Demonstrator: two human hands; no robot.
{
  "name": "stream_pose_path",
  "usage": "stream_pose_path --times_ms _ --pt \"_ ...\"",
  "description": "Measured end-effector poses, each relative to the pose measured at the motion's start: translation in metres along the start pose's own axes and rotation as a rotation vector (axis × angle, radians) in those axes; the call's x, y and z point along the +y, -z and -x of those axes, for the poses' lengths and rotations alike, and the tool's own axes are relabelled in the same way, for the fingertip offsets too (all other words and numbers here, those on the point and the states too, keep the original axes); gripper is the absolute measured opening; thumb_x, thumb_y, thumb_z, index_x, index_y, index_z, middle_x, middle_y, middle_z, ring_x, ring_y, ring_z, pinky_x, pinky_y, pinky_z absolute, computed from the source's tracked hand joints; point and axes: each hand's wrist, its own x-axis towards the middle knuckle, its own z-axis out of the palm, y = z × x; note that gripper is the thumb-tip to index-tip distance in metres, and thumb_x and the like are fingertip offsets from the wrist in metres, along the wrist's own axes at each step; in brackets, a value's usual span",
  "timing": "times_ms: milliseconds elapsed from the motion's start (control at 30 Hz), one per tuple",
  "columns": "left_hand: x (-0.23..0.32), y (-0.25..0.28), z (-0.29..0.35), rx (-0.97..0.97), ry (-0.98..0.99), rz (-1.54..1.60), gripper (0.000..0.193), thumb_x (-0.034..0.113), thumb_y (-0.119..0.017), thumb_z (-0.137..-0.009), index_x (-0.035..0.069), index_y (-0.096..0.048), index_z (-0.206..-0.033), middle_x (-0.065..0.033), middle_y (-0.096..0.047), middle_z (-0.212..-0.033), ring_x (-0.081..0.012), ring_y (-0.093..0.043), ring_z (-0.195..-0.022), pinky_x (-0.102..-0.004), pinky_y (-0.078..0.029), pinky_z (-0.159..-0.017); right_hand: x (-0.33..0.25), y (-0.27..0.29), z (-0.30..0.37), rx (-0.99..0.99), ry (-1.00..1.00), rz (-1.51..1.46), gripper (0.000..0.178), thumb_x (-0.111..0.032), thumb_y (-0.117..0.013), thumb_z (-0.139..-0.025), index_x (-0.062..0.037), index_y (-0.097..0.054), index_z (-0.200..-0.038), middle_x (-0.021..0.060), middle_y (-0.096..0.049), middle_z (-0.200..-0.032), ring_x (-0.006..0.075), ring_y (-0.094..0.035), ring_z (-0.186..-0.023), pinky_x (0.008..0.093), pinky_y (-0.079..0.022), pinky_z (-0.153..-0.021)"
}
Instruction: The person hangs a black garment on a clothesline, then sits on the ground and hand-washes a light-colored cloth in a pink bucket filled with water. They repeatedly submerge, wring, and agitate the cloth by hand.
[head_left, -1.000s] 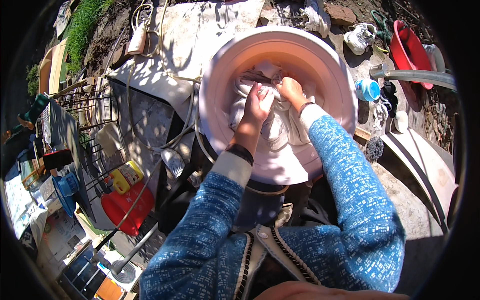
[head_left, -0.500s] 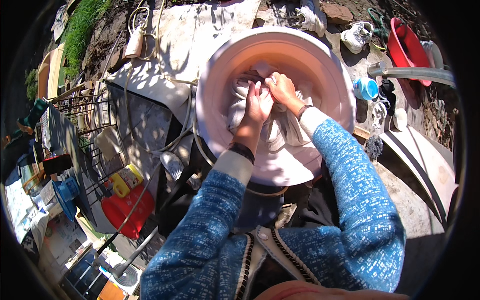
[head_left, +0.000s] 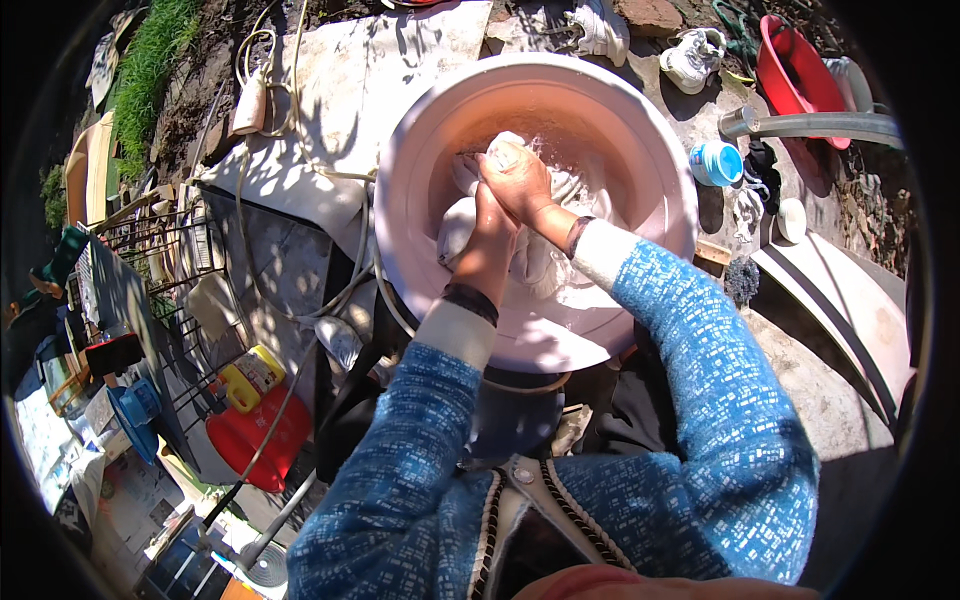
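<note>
Sunny ground lies all around, with bare grey concrete (head_left: 790, 365) on the right and a patch of bright green grass (head_left: 155, 70) at the top left. A big round pale pink plastic tub (head_left: 410, 200) is in the middle, in front of the person. Soft wet white cloth (head_left: 545, 270) lies bunched up inside it, under and around the hands. The right hand (head_left: 517, 180) is on top, and its grip is curled closed around a bit of the cloth. The left hand (head_left: 487, 215) presses against it from below (most of its fingers are hidden, so I cannot tell how far open that grip is). Both arms have fuzzy blue sleeves (head_left: 400, 430) with little white marks and white cuffs.

Just to the right of the tub is a small round white jar with a blue top (head_left: 718, 163). Farther up is a chunky white shoe (head_left: 690, 60), and near it sits a long red plastic basin (head_left: 775, 80). Over on the left, a yellow plastic jug (head_left: 250, 378) is right by a round red plastic bowl (head_left: 265, 440), beside a dark wire rack
</note>
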Motion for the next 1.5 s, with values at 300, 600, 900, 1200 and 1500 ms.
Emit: stream_pose_path --times_ms 300,600,900,1200,1500 --pt "0.011 0.039 -0.015 0.454 0.423 0.280 0.055 0.056 -0.057 -0.095 0.014 -0.054 -0.130 -0.0070 -0.053 -0.137 -0.0265 -0.043 -0.133 -0.0599 -0.025 -0.113 0.093 0.010 -0.048 0.381 -0.069 0.204 0.036 -0.035 -0.057 -0.093 0.0004 -0.062 -0.097 0.0261 -0.069 -0.096 0.0435 -0.066 -0.091 0.0532 -0.052 -0.082" --pt "-0.003 0.031 -0.014 0.313 0.394 0.539 0.060 0.054 -0.057 -0.096 0.017 -0.044 -0.141 -0.0097 -0.046 -0.146 -0.0394 -0.040 -0.136 -0.0580 -0.035 -0.109 0.114 -0.018 -0.031 0.013 -0.047 0.292 0.029 -0.028 -0.067 -0.085 -0.0007 -0.068 -0.095 0.0232 -0.070 -0.092 0.0398 -0.068 -0.092 0.0475 -0.053 -0.080" --pt "0.035 -0.023 -0.006 0.249 0.372 0.268 0.051 0.054 -0.057 -0.095 0.006 -0.058 -0.111 -0.0084 -0.061 -0.102 -0.0218 -0.061 -0.094 -0.0369 -0.052 -0.084 -0.023 0.042 0.020 -0.211 0.054 0.042 0.035 -0.042 -0.062 -0.089 -0.0075 -0.068 -0.088 0.0123 -0.069 -0.093 0.0360 -0.066 -0.089 0.0455 -0.052 -0.078" --pt "0.036 0.012 -0.011 0.214 0.413 0.198 0.042 0.039 -0.043 -0.104 0.009 -0.054 -0.131 -0.0072 -0.061 -0.114 -0.0227 -0.061 -0.103 -0.0403 -0.050 -0.091 0.019 -0.001 0.001 -0.120 0.179 -0.008 0.034 -0.041 -0.057 -0.095 -0.0101 -0.066 -0.084 0.0188 -0.067 -0.085 0.0417 -0.064 -0.084 0.0478 -0.050 -0.075" --pt "0.007 0.079 -0.005 0.339 0.089 -0.671 0.067 0.036 -0.072 -0.087 0.000 -0.040 -0.134 -0.0129 -0.053 -0.116 -0.0193 -0.051 -0.101 -0.0335 -0.046 -0.091 0.009 0.110 -0.069 -0.234 -0.104 -0.985 0.027 -0.033 -0.062 -0.098 -0.0064 -0.068 -0.102 -0.0005 -0.067 -0.094 0.0074 -0.059 -0.084 0.0243 -0.048 -0.076"
